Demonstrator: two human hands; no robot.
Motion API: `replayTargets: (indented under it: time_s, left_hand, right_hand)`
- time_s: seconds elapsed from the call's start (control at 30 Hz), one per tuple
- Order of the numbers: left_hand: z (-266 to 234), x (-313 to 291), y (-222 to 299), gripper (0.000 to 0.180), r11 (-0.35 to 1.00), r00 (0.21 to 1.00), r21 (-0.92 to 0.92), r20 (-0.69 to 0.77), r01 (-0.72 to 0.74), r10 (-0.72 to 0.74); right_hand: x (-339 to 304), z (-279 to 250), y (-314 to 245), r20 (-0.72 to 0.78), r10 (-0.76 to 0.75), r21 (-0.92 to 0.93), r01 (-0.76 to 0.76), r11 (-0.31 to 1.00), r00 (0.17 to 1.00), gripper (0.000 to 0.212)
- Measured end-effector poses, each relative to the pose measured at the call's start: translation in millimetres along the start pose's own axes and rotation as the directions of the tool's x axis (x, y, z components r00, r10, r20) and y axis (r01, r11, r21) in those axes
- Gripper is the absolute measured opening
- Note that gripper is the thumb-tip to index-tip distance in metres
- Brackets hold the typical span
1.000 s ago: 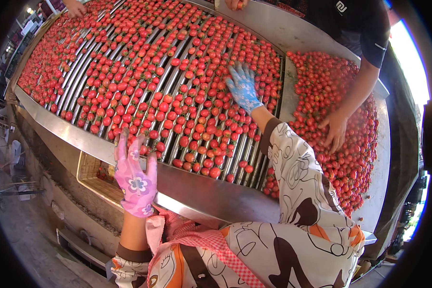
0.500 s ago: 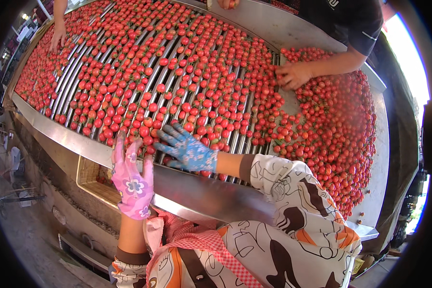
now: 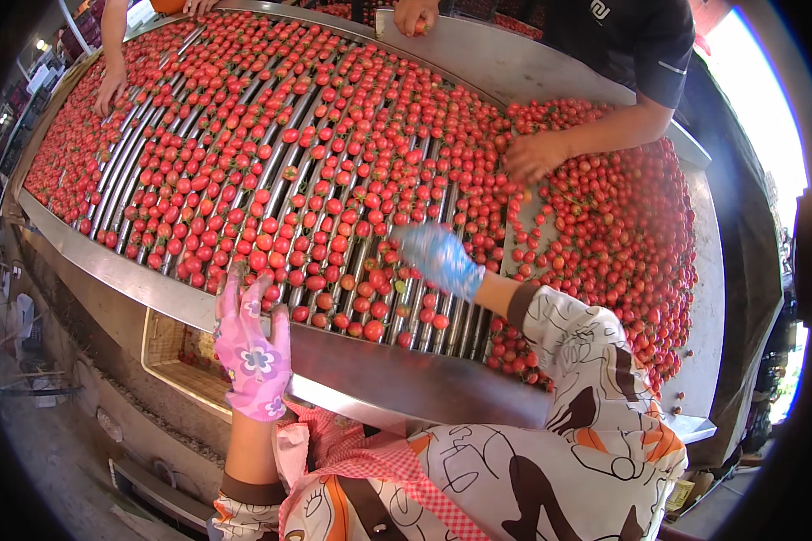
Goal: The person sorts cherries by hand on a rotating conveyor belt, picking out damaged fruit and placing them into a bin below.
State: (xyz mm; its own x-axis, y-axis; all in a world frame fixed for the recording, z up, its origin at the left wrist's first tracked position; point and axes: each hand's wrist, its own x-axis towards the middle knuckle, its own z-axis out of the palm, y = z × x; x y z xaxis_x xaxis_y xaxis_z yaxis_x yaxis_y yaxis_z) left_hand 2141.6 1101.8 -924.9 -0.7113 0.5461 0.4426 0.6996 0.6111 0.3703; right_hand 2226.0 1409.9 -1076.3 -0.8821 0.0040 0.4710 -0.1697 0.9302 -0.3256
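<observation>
Grey floor (image 3: 54, 442), dark sheeting (image 3: 754, 298), daylight (image 3: 769, 99) (glaring white) at right

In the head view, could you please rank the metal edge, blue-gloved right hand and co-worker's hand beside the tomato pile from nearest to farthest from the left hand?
1. Metal edge: right at the left hand.
2. Right hand: off to the right.
3. Co-worker's hand: farther right, beyond.

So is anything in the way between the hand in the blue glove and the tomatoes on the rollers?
Nothing that I can see. The blue-gloved right hand is over the metal rollers with tomatoes around it, though it's too blurred to tell if it touches any.
</observation>
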Motion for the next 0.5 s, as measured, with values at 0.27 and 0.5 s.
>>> replayTargets:
  time_s: [0.27,0.5]
  left_hand:
    - [0,0,7,0.042,0.996,0.999,0.078,-0.007,-0.040,0.040]
    - [9,6,23,0.046,0.977,0.989,-0.209,0.148,0.031,0.000]
  right_hand:
    - [55,23,62,-0.039,0.482,-0.231,-0.477,0.848,0.875,0.027]
    - [51,-8,33,-0.076,0.323,-0.007,-0.324,0.946,0.943,0.033]
